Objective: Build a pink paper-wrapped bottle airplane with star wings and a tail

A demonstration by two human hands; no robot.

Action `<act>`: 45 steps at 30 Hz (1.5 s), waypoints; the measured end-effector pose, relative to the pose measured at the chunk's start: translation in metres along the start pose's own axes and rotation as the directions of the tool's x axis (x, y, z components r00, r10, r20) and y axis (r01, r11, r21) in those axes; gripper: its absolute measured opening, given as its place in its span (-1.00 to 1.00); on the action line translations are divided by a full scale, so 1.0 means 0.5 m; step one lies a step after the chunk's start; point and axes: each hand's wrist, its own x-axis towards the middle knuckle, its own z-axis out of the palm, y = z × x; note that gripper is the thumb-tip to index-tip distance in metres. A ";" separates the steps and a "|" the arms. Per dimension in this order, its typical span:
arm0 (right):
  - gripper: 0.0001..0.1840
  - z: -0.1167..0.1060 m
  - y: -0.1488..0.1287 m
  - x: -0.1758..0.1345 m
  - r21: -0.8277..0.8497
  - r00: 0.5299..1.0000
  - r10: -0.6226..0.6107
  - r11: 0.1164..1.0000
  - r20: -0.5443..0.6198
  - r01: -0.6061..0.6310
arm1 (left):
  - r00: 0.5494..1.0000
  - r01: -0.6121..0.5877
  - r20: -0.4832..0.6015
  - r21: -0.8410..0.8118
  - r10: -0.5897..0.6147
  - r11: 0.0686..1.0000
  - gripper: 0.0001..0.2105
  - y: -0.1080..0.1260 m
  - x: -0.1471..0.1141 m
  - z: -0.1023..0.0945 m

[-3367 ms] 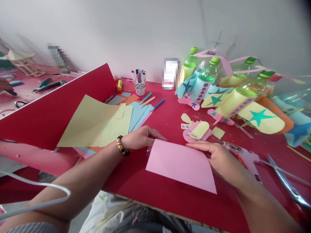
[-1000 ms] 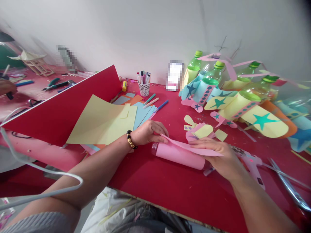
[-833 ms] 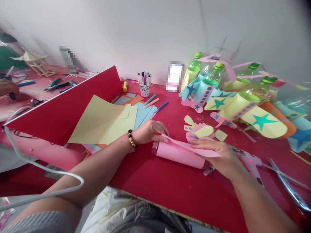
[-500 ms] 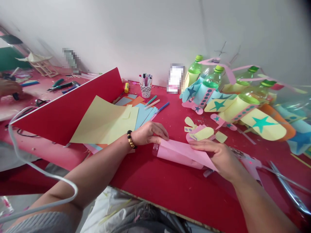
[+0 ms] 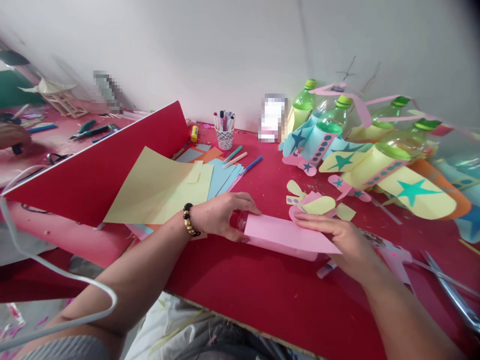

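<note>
A clear plastic bottle (image 5: 242, 220) lies on its side, mostly covered by a sheet of pink paper (image 5: 277, 232). My left hand (image 5: 227, 215) is closed round the bottle's left end, its fingers above and thumb below, at the paper's edge. Over the paper's right part, my right hand (image 5: 337, 235) reaches with its fingers held together, gripping that end; its thumb is hidden. One corner of the paper sticks out under the right palm. Just behind the bottle lie yellow and pink paper cut-outs (image 5: 318, 205). A small translucent stick (image 5: 325, 269) lies below the right hand.
Bottle airplanes dressed in paper (image 5: 375, 167) crowd the back right. Scissors (image 5: 450, 290) lie at the right. Yellow sheets (image 5: 157, 192) rest beside a red board (image 5: 93, 170) at the left. A pen cup (image 5: 224, 138) stands by the wall. Another person's hand (image 5: 15, 137) shows far left.
My left hand has shifted from pinching the paper's upper corner to gripping round the bottle's end. The paper now lies flatter over the bottle. My right hand has stayed on the paper.
</note>
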 end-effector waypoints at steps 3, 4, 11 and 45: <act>-0.69 0.003 0.009 0.002 -0.021 0.996 -0.072 0.997 -0.056 0.071 | 0.999 0.036 -0.012 -0.016 -0.037 0.999 -0.47 -0.006 0.002 0.000; -0.71 0.005 0.012 0.003 -0.022 0.992 -0.101 0.995 -0.081 0.100 | 0.999 0.042 -0.011 -0.029 -0.043 0.999 -0.47 -0.008 0.002 0.000; -0.73 0.002 0.017 0.006 -0.061 0.970 -0.220 0.975 -0.102 0.214 | 0.999 0.040 -0.029 -0.131 -0.044 0.991 -0.53 -0.018 0.004 -0.001; -0.68 -0.010 0.047 0.008 0.012 0.991 -0.124 0.992 -0.057 0.125 | 0.998 -0.048 -0.052 -0.275 0.035 0.960 -0.54 -0.042 0.010 0.010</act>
